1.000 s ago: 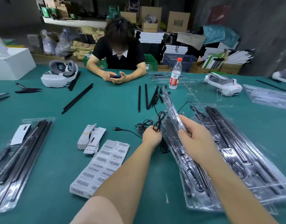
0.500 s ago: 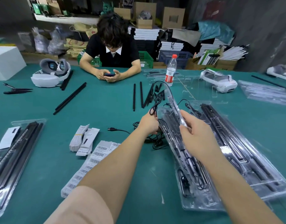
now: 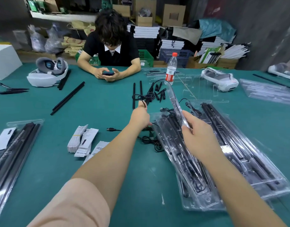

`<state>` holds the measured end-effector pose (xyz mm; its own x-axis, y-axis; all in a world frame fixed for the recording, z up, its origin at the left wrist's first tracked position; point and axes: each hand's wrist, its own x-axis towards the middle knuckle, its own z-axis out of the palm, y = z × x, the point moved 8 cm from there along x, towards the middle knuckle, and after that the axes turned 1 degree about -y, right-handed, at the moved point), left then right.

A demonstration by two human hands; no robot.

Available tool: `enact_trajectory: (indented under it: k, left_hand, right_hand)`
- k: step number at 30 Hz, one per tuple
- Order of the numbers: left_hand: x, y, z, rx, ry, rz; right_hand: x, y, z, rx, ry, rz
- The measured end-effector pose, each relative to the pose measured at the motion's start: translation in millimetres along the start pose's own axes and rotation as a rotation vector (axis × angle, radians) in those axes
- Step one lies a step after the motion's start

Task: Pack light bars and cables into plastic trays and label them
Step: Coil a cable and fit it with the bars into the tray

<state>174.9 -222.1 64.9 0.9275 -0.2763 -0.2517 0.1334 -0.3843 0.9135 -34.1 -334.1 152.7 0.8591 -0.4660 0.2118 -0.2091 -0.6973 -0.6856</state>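
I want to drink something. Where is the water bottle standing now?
In the head view, the water bottle stands upright at the far middle of the green table, right of the seated person and behind the loose black bars.

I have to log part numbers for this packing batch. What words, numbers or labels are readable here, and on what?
None can be read for certain.
White barcode label sheets: bars show, digits too small.
Banded stack of white paper slips: a line of print, blurred.
Red label on the clear plastic water bottle: unreadable.
White label on the left packed tray: too blurred.
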Motion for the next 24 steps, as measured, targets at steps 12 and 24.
enact_trajectory:
  k: [12,24]
  left_hand:
    - [-25,55,-105,0.55,-0.059,0.298]
    - [-67,-17,-246,0.507,0.097,0.148]
  right_hand:
    - [-20,-41,19,-0.086,-0.055,-0.037]
    - [-111,-71,174,-0.205,-0.319,-0.055]
